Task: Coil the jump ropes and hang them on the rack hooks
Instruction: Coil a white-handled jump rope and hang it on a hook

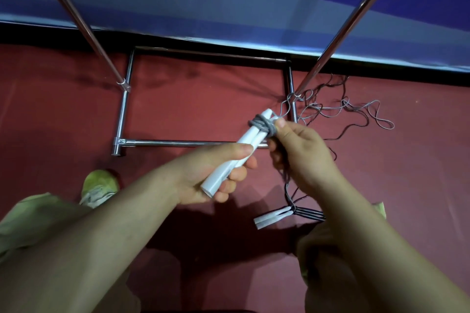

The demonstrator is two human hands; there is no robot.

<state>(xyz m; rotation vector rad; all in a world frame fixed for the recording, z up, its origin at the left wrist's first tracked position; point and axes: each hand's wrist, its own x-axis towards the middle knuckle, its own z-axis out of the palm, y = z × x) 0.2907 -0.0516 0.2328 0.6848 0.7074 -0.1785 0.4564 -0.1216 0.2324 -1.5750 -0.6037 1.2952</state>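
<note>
The left hand (218,173) has its fingers curled round two white handles (241,147) above the rack base (122,114). The right hand (302,152) pinches grey rope (262,126) wound round them. Another coiled rope (279,215) lies on the floor nearby.

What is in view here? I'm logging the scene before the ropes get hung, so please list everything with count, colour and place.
grey rope: one, grey, wound round the held handles, its tail trailing to the floor at right
white handles: two, white, held side by side at centre
second jump rope: one, dark cord with white handles, on the floor at lower right
loose cords: tangle, grey and dark, floor at right
rack frame: one, chrome, base on the floor with two poles rising
floor: red
shoe: one, green, lower left
left hand: grips the handles
right hand: pinches the grey rope
</note>
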